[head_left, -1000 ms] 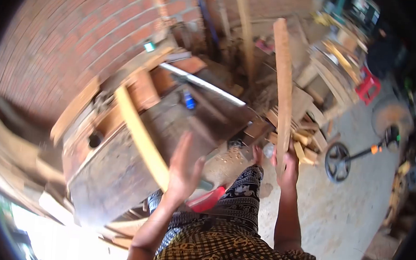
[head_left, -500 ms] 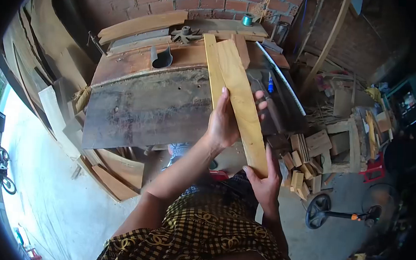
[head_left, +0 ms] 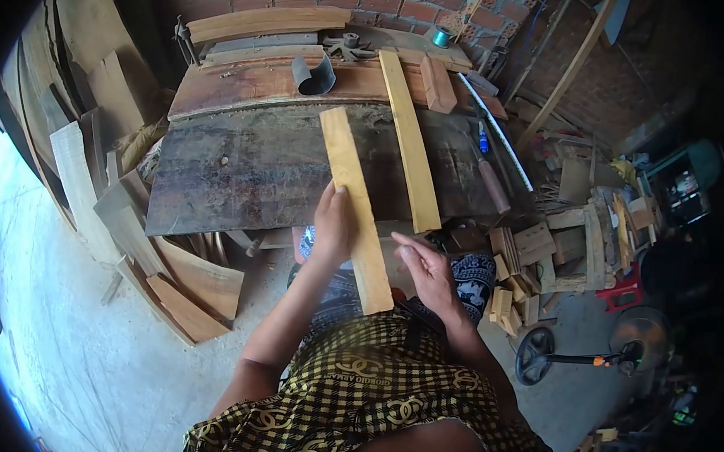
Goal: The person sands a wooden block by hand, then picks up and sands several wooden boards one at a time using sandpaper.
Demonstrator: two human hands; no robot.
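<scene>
My left hand (head_left: 335,224) is wrapped round the middle of a light yellow wooden board (head_left: 355,197), with the thumb on its face. The board is tilted, its far end over the dark workbench (head_left: 241,177) and its near end by my shirt. My right hand (head_left: 428,276) is off the board, just right of its lower end, fingers partly stretched and apart. A second, longer yellow wooden strip (head_left: 407,138) lies on the bench, its near end at the front edge, close beyond my right hand.
A chisel-like tool with a wooden handle (head_left: 493,187), a blue marker (head_left: 482,139) and a long white ruler (head_left: 496,131) lie at the bench's right. Behind are a reddish wood block (head_left: 438,86) and a curved metal sheet (head_left: 315,77). Offcuts (head_left: 506,305) lie below right; a fan (head_left: 536,355) stands nearby.
My left hand has moved the board left and toward me, away from the longer strip. My right hand has let go of its lower end. The view has shifted slightly.
</scene>
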